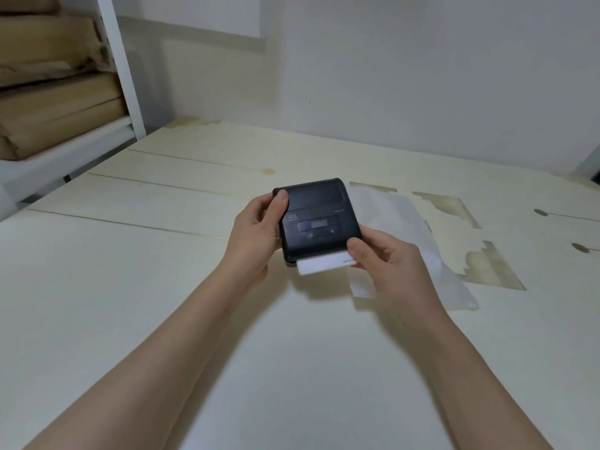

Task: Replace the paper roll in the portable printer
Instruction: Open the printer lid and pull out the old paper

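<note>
A black portable printer (316, 219) with a small display is held above the pale table (130, 287), its lid down. My left hand (256, 235) grips its left side, thumb on the top left corner. My right hand (386, 258) holds the near right corner, thumb on top. A white strip of paper (319, 266) sticks out of the printer's near edge, and my right fingers touch its right end. No separate paper roll is in view.
A translucent white bag or sheet (418, 235) lies on the table under and right of my right hand. Patches of torn surface (487, 267) mark the table on the right. A white shelf (126, 79) with brown cardboard stands at the back left.
</note>
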Motion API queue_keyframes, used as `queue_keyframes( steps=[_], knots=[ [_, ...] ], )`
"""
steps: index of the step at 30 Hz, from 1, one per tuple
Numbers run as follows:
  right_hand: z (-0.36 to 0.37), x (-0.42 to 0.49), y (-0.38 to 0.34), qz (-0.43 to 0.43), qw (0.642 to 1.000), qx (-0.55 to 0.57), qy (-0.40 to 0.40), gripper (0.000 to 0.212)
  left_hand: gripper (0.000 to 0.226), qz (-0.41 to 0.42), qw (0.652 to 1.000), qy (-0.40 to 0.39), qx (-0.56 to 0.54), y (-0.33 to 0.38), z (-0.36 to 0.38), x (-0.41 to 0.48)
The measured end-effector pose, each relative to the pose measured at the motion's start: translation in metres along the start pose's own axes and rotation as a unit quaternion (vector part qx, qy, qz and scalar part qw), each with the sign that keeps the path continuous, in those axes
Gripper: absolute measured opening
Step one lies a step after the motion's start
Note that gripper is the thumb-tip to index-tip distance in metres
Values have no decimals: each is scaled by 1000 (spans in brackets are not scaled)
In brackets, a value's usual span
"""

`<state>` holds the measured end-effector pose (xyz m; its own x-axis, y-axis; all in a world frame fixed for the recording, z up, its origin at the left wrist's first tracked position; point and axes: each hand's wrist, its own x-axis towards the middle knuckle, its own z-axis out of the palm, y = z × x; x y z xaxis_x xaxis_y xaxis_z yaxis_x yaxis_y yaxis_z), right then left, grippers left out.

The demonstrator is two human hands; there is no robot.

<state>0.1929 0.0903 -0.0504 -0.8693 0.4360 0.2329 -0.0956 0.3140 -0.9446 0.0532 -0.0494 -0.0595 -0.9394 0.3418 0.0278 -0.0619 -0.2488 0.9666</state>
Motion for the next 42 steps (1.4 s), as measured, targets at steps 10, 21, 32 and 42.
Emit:
queue_keyframes(
  steps=[10, 21, 32, 42],
  knots=[
    [7, 5, 19, 11, 948, -317, 10, 34, 38, -18, 979, -4, 205, -13, -16, 0],
    [12, 3, 18, -52, 902, -428, 33, 30, 23, 49, 930, 22, 364, 6, -29, -7],
    [29, 46, -26, -33, 945, -261, 193, 31, 37, 112, 949, -4, 295, 21, -24, -12],
    [36, 72, -29, 27, 973, -182, 139, 45, 62, 143, 936, -83, 310, 6, -23, -4]
  ],
)
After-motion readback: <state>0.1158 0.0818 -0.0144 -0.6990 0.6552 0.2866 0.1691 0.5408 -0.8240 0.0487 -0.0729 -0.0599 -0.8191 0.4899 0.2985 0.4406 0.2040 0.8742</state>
